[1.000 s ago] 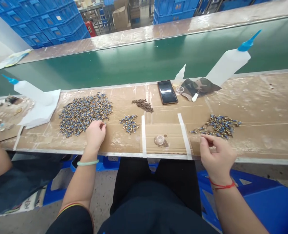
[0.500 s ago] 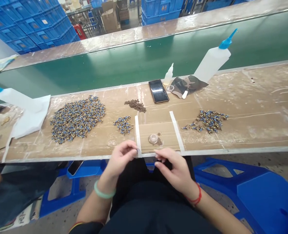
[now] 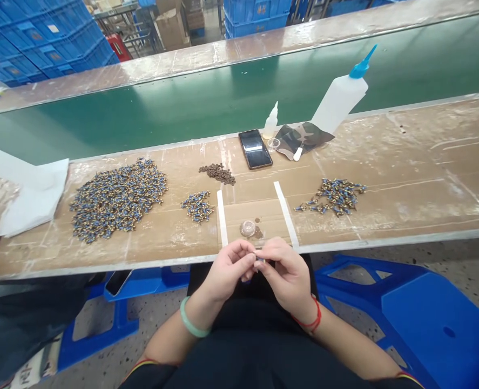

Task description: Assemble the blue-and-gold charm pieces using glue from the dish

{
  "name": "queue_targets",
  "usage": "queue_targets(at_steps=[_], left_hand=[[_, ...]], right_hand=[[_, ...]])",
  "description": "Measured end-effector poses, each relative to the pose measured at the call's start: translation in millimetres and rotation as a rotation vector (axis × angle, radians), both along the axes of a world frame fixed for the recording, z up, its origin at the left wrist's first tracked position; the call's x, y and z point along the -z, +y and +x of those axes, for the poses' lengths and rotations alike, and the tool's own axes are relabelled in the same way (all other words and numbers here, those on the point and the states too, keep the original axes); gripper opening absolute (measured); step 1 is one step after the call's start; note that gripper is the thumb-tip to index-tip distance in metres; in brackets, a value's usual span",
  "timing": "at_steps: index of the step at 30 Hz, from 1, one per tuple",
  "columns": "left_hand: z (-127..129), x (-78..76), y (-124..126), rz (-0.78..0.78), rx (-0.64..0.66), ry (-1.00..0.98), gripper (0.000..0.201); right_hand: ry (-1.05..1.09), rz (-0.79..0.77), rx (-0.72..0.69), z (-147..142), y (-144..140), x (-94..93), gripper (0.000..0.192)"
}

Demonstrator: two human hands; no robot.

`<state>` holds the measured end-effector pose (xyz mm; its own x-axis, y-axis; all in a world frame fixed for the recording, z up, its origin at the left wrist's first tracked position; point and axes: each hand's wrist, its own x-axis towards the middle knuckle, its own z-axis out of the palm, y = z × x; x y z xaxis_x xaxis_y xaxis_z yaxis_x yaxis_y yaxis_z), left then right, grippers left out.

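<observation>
My left hand (image 3: 228, 273) and my right hand (image 3: 287, 274) meet at the bench's front edge, fingertips touching. Pinched in my right fingers is a small blue-and-gold metal part (image 3: 260, 259), mostly covered. The left thumb and forefinger are closed against its near end; whatever they hold is hidden. Just beyond the hands, a small clear round dish (image 3: 248, 228) sits on cardboard between two white tape strips, a brown wet spot beside it. Similar blue-and-gold parts lie in a small pile (image 3: 197, 207) at left and another pile (image 3: 339, 196) at right.
A large heap of the parts (image 3: 120, 200) covers the left bench. Small brown pieces (image 3: 218, 173) lie behind, near a phone (image 3: 255, 149), a small dropper bottle (image 3: 270, 123) and a big white bottle (image 3: 338, 102). Blue stools (image 3: 437, 313) stand below.
My hands have come together from apart, the left moving right, and their fingertips now meet around the small part. The whole view has shifted slightly.
</observation>
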<state>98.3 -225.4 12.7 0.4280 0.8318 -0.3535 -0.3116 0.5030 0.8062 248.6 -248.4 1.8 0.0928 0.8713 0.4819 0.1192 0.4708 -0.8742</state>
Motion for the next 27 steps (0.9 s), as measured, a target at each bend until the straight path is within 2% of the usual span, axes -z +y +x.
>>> queue_targets(at_steps=[6, 9, 11, 13, 15, 17, 20, 27], left_hand=[[4.7, 0.8, -4.1, 0.009, 0.025, -0.020, 0.059], [-2.2, -1.4, 15.4, 0.220, 0.025, 0.147, 0.047], [-12.1, -4.9, 47.8, 0.467, -0.039, 0.377, 0.031], [-23.5, -8.5, 91.9, 0.742, -0.102, 0.725, 0.015], [-33.0, -10.5, 136.5, 0.989, -0.056, 1.163, 0.013], [-38.6, -10.4, 170.0, 1.117, 0.094, 1.485, 0.019], [-40.0, -7.0, 191.4, 1.170, 0.204, 1.607, 0.022], [-35.2, 0.3, 192.0, 1.215, 0.285, 1.662, 0.024]], right_hand=[[0.079, -0.040, -0.032, 1.2, 0.0, 2.0, 0.012], [0.108, -0.044, -0.012, 5.8, 1.6, 2.8, 0.010], [0.109, -0.058, 0.033, 10.4, 2.9, 3.2, 0.008], [0.116, -0.083, 0.079, 14.7, 3.6, 4.6, 0.008], [0.125, -0.111, 0.111, 17.8, 3.5, 7.3, 0.008], [0.122, -0.133, 0.133, 19.5, 2.9, 10.0, 0.008], [0.105, -0.132, 0.148, 20.3, 2.3, 11.4, 0.008], [0.092, -0.144, 0.172, 23.3, 1.8, 11.7, 0.007]])
